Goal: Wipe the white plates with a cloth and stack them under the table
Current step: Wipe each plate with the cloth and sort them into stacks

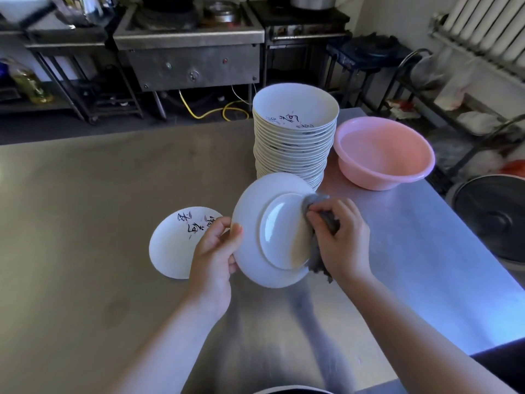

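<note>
Closest to me, my left hand [216,248] grips the rim of a white plate [255,237], thumb curled over the edge, fingers behind it, holding it tilted up off the steel table [99,209] with its underside facing me. My right hand [338,237] has its fingers curled around a bunched grey cloth [321,220], pressing it against the right side of the plate's foot ring. I judge this is the back-side wipe, so I want to keep the left grip firm at the rim and rotate the plate while the cloth sweeps around the ring and out to the edge. One decorated plate [173,245] lies face up just left of my hand. The tall stack of plates [292,149] stands behind, beside the pink basin [383,155]. Nothing looks stacked below yet, though under the table is hidden.
</note>
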### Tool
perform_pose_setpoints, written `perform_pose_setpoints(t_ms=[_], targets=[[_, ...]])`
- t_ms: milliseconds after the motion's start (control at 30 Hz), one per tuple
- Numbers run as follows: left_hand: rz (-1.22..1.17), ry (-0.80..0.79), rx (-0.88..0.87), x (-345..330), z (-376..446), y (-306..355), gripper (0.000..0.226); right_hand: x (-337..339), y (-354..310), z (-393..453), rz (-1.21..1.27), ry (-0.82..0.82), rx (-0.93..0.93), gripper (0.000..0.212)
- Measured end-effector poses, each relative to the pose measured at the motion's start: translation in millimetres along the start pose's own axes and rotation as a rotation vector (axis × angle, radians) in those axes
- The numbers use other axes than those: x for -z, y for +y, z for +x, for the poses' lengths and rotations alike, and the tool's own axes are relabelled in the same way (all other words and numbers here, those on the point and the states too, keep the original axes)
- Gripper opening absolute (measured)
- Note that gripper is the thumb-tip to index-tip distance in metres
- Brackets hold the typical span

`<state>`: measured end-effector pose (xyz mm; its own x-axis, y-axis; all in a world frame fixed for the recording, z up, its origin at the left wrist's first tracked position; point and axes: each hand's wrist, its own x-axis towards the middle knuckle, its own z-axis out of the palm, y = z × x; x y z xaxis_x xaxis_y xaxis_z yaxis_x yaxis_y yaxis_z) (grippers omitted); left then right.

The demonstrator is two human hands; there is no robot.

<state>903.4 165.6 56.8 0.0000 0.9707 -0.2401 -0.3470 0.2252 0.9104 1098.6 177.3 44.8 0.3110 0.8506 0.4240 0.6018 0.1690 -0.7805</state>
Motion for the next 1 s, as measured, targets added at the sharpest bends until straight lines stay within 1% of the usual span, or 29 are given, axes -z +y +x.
perform_pose_setpoints(t_ms=[67, 133, 200, 300, 333, 400, 467, 500, 567, 600, 700, 767, 867, 1000], targets=[[0.022, -0.037, -0.005, -3.2, -3.7, -2.5, 0.012, 0.1, -9.6, 10.5, 0.044, 0.019, -0.057, 0.019], [0.066, -0.069, -0.033, -5.9, -5.6, -1.1, 0.009, -0.3, -17.5, 16.3, 0.055, -0.002, -0.036, 0.017], [0.098, -0.097, -0.075, -7.8, -6.7, 2.3, 0.016, -0.6, -25.2, 15.9, 0.027, -0.040, 0.057, 0.012], [0.135, -0.125, -0.123, -7.6, -6.5, 6.0, 0.017, -2.9, -31.1, 8.5, -0.010, -0.087, 0.233, 0.008], [0.153, -0.127, -0.126, -7.5, -6.1, 6.3, 0.014, -3.8, -31.0, 6.5, -0.019, -0.103, 0.260, 0.008], [0.191, -0.115, -0.113, -5.7, -3.8, 5.4, 0.007, -4.2, -28.4, 6.4, -0.008, -0.112, 0.211, 0.009], [0.265, -0.113, -0.123, -1.2, -1.0, 4.7, 0.010, -1.3, -26.9, 10.6, 0.023, -0.068, 0.097, 0.011], [0.320, -0.127, -0.141, 2.4, 0.7, 4.7, 0.010, 1.2, -27.1, 13.6, 0.036, -0.041, 0.068, 0.013], [0.442, -0.169, -0.183, 8.9, 3.4, 5.4, 0.015, 7.0, -31.4, 19.5, 0.044, -0.038, 0.113, 0.013], [0.513, -0.188, -0.203, 11.6, 4.0, 5.7, 0.015, 9.0, -35.0, 20.7, 0.037, -0.075, 0.167, 0.012], [0.708, -0.206, -0.262, 15.2, 1.9, 8.2, 0.015, 10.4, -40.0, 17.3, -0.020, -0.260, 0.304, 0.016], [0.780, -0.212, -0.271, 16.9, -1.4, 10.3, 0.014, 9.7, -36.0, 10.7, -0.052, -0.349, 0.307, 0.019], [0.970, -0.235, -0.315, 25.3, -2.9, 9.7, 0.015, 9.2, -27.4, 0.7, -0.043, -0.440, 0.278, 0.021], [1.128, -0.260, -0.371, 28.3, -2.9, 12.0, 0.018, 7.3, -21.2, -4.3, -0.054, -0.530, 0.263, 0.018]])
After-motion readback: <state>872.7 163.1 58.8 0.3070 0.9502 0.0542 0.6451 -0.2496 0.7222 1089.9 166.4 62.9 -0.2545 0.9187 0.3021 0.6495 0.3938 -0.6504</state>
